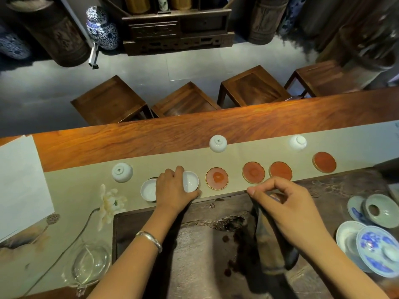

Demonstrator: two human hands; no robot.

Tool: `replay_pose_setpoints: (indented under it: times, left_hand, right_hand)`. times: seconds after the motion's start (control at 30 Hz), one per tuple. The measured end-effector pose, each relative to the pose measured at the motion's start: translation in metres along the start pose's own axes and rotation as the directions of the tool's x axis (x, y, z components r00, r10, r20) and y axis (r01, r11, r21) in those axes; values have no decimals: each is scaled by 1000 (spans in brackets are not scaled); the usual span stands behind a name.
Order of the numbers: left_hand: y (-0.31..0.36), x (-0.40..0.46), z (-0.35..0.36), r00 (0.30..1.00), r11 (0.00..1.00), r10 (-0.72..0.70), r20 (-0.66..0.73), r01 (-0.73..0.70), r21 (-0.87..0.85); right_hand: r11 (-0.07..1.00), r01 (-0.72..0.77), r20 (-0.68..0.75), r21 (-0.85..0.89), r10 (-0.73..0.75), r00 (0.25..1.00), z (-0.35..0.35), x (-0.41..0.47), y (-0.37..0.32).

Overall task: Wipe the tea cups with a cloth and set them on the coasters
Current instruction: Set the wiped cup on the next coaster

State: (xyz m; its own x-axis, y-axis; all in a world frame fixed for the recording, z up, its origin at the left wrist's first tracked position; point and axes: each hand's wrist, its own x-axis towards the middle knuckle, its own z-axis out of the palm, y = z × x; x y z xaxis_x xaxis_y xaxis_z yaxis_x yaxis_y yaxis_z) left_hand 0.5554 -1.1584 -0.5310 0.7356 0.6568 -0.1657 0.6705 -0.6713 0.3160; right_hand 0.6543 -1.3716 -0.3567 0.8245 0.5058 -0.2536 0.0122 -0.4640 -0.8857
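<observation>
from the head view, the long wooden table (151, 130) carries a beige runner (259, 154) along its length. the left hand (172, 190) lies over an upright white cup (191, 181), its grip curled round the cup's left side, near the runner's near edge. a 2nd upright cup (148, 189) sits just left of that hand, partly hidden by it. 3 more white cups stand upside down: one (122, 172) toward the left of the runner, one (218, 143) at the runner's far edge, and one (298, 143) further right along that edge. 4 red coasters lie bare on the runner: one (216, 178) just right of the held cup, 2 close together (253, 172) (280, 171), and one (324, 162) apart to the right. the right hand (287, 203) has its grip pinched together on a dark cloth (269, 240), which hangs down over the dark stone tea tray (194, 244) at the table's near edge. blue and white dishes (375, 249) are stacked at the right end, and a glass pitcher (90, 264) stands at the near left corner.
</observation>
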Motion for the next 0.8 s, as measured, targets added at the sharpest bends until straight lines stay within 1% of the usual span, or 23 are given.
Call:
replay_pose_setpoints:
  times: [0.07,0.17,0.23,0.3,0.37,0.43,0.53,0.57,0.67,0.8]
  left_hand:
    - [-1,-4,-6,999,995,-8,-33,5,-96]
    - [-15,-13,-21,989,964,-46,-139,7,-265]
    - [-34,-22,-31,977,945,-99,-190,33,-324]
    - [-56,-33,-36,967,929,-175,-183,100,-357]
    - [-73,-43,-37,966,922,-221,-134,162,-352]
    - [-81,-49,-36,971,924,-221,-87,180,-338]
    - [-84,-52,-32,981,943,-160,-113,119,-310]
    - [-84,-51,-31,981,945,-163,-105,124,-302]
    - [-85,-47,-28,972,934,-232,-32,214,-285]
    - [-86,-41,-25,970,934,-240,-30,223,-279]
  right_hand:
    - [1000,3,-4,-10,-3,1000,-1,0,-1]
    - [1000,21,-5,-22,-21,1000,-3,-1,-3]
    - [999,37,5,-30,-37,999,-4,-3,-6]
    - [999,44,13,-28,-43,999,-3,-4,-7]
    - [999,42,20,-26,-42,999,-2,-4,-7]
    - [999,40,31,-31,-39,999,1,-4,-8]
    - [999,46,43,-28,-45,998,7,-4,-9]
    - [998,51,50,-31,-49,998,9,-5,-10]
    - [999,44,58,-14,-43,997,13,-7,-11]
    - [999,33,60,-11,-33,998,14,-8,-11]
